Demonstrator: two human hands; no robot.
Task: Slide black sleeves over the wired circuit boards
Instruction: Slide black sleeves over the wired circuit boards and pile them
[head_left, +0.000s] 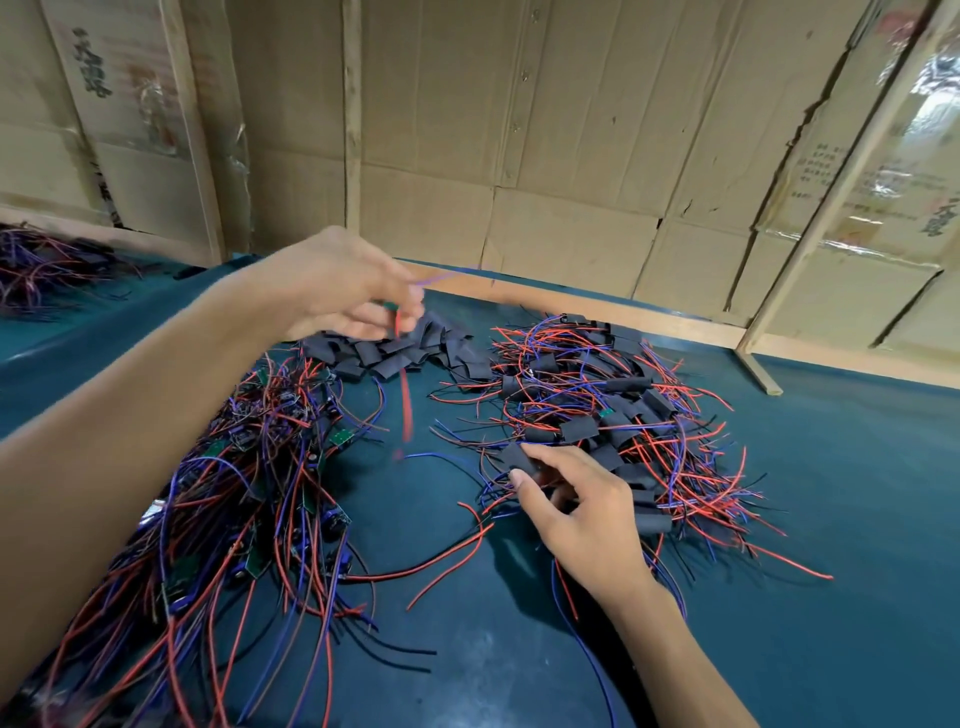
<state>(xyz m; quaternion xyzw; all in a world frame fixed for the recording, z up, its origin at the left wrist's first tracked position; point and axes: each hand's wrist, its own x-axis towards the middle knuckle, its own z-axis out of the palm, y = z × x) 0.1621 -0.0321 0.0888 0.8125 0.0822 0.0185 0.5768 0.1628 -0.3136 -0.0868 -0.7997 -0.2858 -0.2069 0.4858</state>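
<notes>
Seemingly light and floppy, a wired board (390, 306) hangs blurred from the left hand (337, 283), pinched upper centre. Lower centre, the right hand (576, 512) pinches a soft black sleeve (517, 457); loose sleeves (400, 351) are heaped behind.

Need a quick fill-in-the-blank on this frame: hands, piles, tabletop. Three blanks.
1. The left hand, raised over the loose black sleeves, pinches a small green board with a ____ wire hanging down.
2. The right hand rests at the near edge of the ____ pile.
3. The table surface is ____.

Missing: red; sleeved; teal
</notes>
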